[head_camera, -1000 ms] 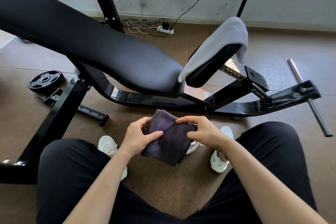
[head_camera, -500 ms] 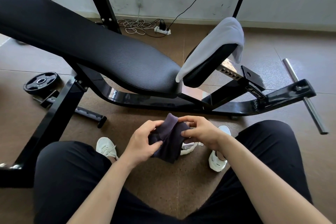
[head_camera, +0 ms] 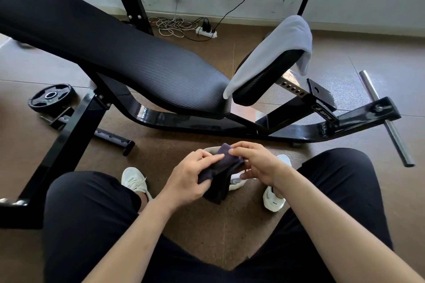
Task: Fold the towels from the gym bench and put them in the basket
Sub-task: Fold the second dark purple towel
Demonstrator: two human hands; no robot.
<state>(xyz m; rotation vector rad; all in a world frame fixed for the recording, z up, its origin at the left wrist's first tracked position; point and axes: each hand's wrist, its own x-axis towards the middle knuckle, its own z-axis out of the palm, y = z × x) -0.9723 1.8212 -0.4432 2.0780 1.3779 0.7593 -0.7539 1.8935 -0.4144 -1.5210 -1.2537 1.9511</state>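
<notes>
In front of the gym bench (head_camera: 138, 62), the left hand (head_camera: 188, 177) and right hand (head_camera: 257, 163) both pinch the dark towel (head_camera: 220, 181), seemingly mid-fold: align its edges before pressing the crease.

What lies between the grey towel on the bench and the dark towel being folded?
Head view: the black seat pad and the bench's base rail lie between grey towel and dark towel, then brown floor.

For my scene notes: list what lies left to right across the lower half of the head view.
weight plate → left hand → dark towel → right hand → steel bar
</notes>
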